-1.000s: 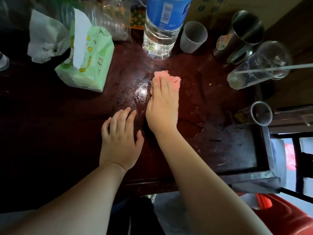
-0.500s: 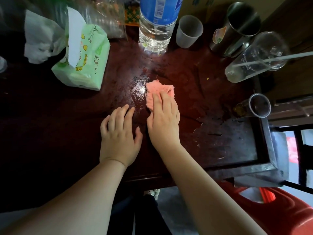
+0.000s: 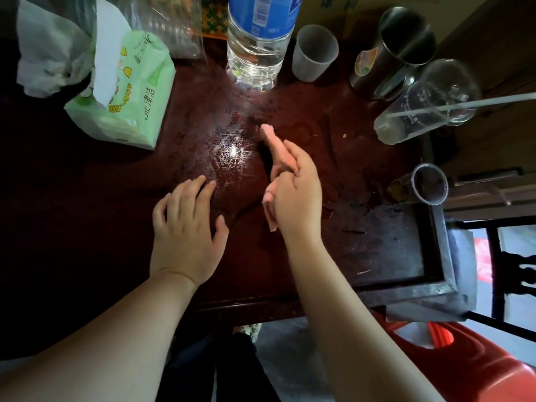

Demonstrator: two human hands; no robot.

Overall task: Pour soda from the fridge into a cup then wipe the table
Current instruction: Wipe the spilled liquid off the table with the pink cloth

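Observation:
A pink cloth (image 3: 277,153) is held edge-up in my right hand (image 3: 295,195), which has turned on its side over the dark red table (image 3: 377,250); the fingers curl round the cloth. My left hand (image 3: 188,227) rests flat on the table just left of it, fingers spread. A wet, shiny streaked patch (image 3: 229,152) lies on the wood beyond my left fingers. A small frosted plastic cup (image 3: 314,53) stands at the back, and a clear cup (image 3: 426,184) with amber liquid stands near the right edge.
A large water bottle (image 3: 258,39) stands at the back centre. A green tissue pack (image 3: 124,94) and a white plastic bag (image 3: 49,50) lie back left. A steel tumbler (image 3: 397,47) and a clear glass with a straw (image 3: 426,103) stand back right. A red stool (image 3: 464,364) is below the table.
My right hand drew the cloth back toward me, then lifted and turned on its side, gathering the cloth up off the table. My left hand stayed put.

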